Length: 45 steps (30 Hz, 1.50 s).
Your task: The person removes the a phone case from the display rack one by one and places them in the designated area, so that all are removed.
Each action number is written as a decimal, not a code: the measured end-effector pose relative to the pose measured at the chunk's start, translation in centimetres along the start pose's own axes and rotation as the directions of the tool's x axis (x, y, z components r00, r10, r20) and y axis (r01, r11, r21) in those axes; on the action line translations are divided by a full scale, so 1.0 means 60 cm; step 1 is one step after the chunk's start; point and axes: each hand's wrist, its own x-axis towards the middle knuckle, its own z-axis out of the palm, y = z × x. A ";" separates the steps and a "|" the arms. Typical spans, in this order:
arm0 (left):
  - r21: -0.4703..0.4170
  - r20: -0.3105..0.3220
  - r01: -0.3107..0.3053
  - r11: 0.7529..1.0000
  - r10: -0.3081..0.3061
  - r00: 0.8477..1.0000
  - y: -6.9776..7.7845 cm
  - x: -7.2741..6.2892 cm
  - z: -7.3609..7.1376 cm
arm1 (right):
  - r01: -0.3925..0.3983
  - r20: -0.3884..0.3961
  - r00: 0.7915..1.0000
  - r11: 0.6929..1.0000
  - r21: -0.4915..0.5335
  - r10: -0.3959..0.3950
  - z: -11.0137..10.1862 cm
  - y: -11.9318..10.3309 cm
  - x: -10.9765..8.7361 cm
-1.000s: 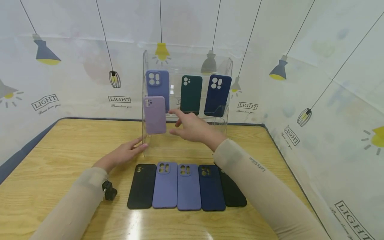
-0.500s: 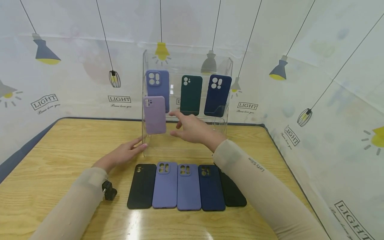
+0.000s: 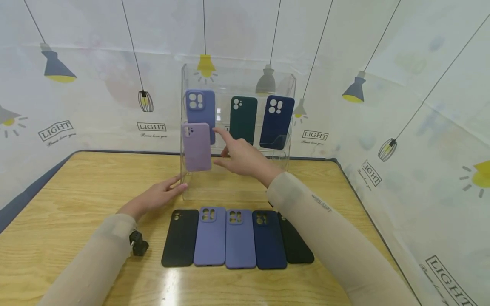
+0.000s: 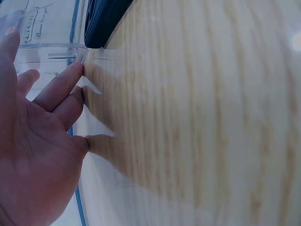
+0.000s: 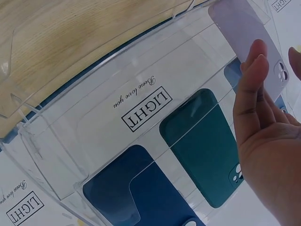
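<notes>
A clear acrylic display stand (image 3: 292, 100) stands on the table. Its upper tier bears a periwinkle phone case (image 3: 204, 114), a dark green phone case (image 3: 243, 119) and a navy phone case (image 3: 276, 123). In front of the periwinkle one, a lilac phone case (image 3: 197, 148) leans upright on the lower tier. My right hand (image 3: 249, 158) hovers just right of the lilac case, index finger extended, holding nothing; whether a fingertip touches is unclear. My left hand (image 3: 155, 196) rests with straightened fingers at the stand's lower left corner; in the left wrist view, fingertips (image 4: 77, 70) reach that corner.
A row of flat phone cases lies before the stand: a black case (image 3: 180, 238), a periwinkle case (image 3: 209, 238), another periwinkle case (image 3: 241, 240), a navy case (image 3: 269, 240) and another black case (image 3: 300, 246), partly behind my right sleeve. Printed walls (image 3: 95, 127) border the table.
My right hand has risen slightly, its index fingertip now higher beside the lilac case. The left hand and all the phone cases stay where they were.
</notes>
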 end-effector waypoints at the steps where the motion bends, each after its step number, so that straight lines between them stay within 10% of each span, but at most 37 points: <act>1: -0.005 0.000 0.004 1.000 -0.004 1.000 -0.001 0.000 0.000 | 0.002 -0.008 1.000 1.000 0.006 -0.002 -0.001 -0.001 0.002; 45: -0.002 -0.002 0.002 1.000 -0.002 1.000 -0.002 0.002 -0.002 | -0.061 0.082 0.995 0.998 -0.028 0.063 0.007 -0.014 0.050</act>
